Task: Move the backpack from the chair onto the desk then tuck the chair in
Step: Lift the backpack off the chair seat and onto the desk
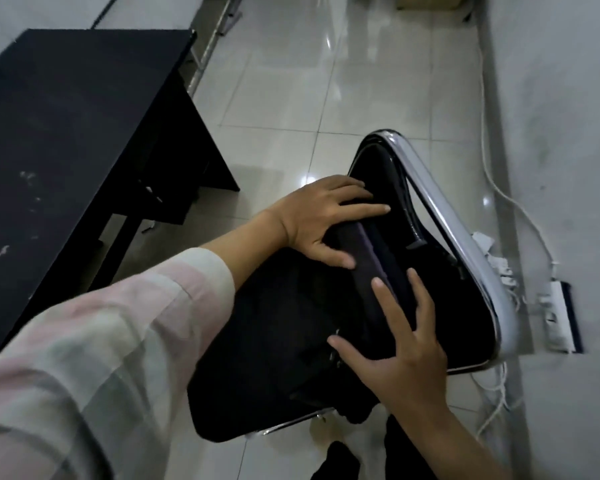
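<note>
While the black backpack [281, 323] sits on the chrome-framed chair [464, 244] beside the dark desk [66, 133], the left hand [322, 216] lies over its top edge, fingers straight, thumb against the near face, and the right hand [406, 341] rests spread flat on it.

The backpack [274, 323] is showing black with dull purple trim, the chair frame [464, 244] bright chrome. At ten o'clock the desk [66, 133] is presenting black with pale flecks; at seven o'clock the sleeve [118, 323] is showing faded pink-and-white checks.
</note>
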